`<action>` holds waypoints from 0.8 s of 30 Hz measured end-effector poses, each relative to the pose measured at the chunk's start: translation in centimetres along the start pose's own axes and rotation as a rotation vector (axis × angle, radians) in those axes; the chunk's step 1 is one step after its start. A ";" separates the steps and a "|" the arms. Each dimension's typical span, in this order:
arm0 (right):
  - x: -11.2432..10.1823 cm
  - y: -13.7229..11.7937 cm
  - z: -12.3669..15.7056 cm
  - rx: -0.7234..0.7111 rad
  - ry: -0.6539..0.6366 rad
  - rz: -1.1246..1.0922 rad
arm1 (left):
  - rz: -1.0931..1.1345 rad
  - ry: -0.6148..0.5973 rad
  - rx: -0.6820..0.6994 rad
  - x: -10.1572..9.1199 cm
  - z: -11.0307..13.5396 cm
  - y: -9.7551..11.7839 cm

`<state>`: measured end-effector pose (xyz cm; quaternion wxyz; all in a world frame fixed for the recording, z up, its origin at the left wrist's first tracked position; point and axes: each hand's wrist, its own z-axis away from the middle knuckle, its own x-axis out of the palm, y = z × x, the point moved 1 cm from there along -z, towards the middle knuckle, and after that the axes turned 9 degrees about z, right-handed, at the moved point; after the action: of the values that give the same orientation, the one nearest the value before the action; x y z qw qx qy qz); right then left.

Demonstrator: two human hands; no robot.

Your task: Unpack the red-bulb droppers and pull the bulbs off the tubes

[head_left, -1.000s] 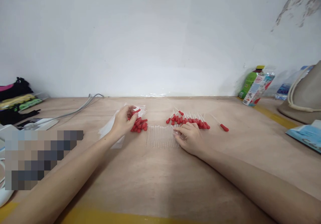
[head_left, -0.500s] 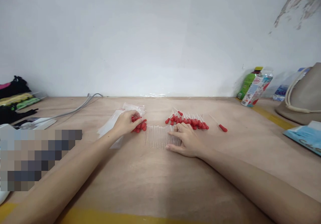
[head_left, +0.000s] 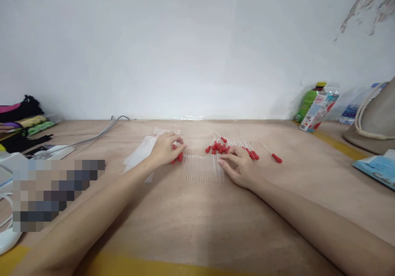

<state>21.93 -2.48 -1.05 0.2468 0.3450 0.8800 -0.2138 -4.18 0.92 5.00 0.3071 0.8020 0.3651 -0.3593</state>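
Observation:
A row of clear glass dropper tubes (head_left: 202, 169) lies side by side on the table between my hands. My right hand (head_left: 240, 167) is at the row's right end, its thumb and forefinger pinched on a tube near the upper end. Left of the row, my left hand (head_left: 168, 148) curls over a small heap of red rubber bulbs (head_left: 179, 157), its fingers closed around a bulb and partly hiding the heap. Behind my right hand lie several droppers with red bulbs (head_left: 219, 146) fitted on tubes. One more dropper (head_left: 277, 158) rests apart, farther right.
Clear plastic bags (head_left: 138, 152) lie under and behind my left forearm. A grey cable (head_left: 95, 135) runs along the left. At the back right stand a green bottle (head_left: 307, 103) and a carton (head_left: 319, 112), beside a beige hat (head_left: 375, 119) and a blue packet (head_left: 376, 168).
My right hand has shifted right from lying over the tubes to pinching at the row's right end, uncovering them. My left hand has lifted slightly and its fingers have closed in over the bulbs.

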 end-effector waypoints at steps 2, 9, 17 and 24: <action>0.0 0.5 0.1 0.020 0.007 0.014 | -0.011 -0.086 0.009 1.0 -1.1 1.5; -0.5 0.8 0.2 0.032 0.017 0.067 | -0.037 -0.304 -0.204 5.1 -4.2 5.1; -0.4 0.7 0.1 0.015 0.018 0.085 | 0.012 -0.302 -0.238 6.7 -4.4 5.8; -0.5 0.7 0.1 0.026 0.024 0.078 | 0.048 -0.173 -0.243 3.9 -3.6 5.4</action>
<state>22.75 -2.27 -0.97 0.2400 0.3848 0.8658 -0.2114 3.25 2.10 5.13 0.4410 0.7334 0.3587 -0.3728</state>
